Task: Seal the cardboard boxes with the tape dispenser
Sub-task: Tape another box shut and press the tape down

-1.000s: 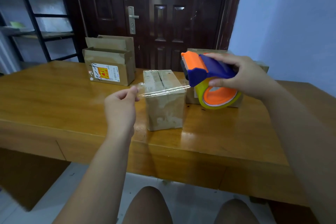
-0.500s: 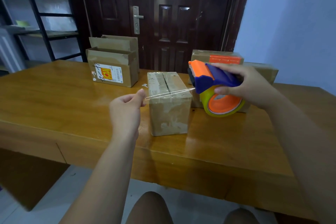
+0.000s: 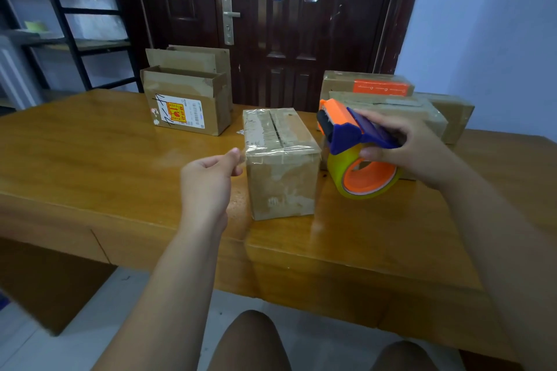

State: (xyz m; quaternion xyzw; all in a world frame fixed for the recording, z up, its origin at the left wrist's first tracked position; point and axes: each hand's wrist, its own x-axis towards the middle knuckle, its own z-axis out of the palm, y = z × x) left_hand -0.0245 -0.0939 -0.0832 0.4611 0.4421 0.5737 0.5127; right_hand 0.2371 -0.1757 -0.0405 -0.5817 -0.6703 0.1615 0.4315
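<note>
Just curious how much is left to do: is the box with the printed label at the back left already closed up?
No, the labelled box has its top flaps standing upright, open.

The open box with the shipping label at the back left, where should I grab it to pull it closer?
Probably the front wall's top rim of the open box, from above on the near side: it stands upright with its top open, so that edge is free to pinch.
</note>
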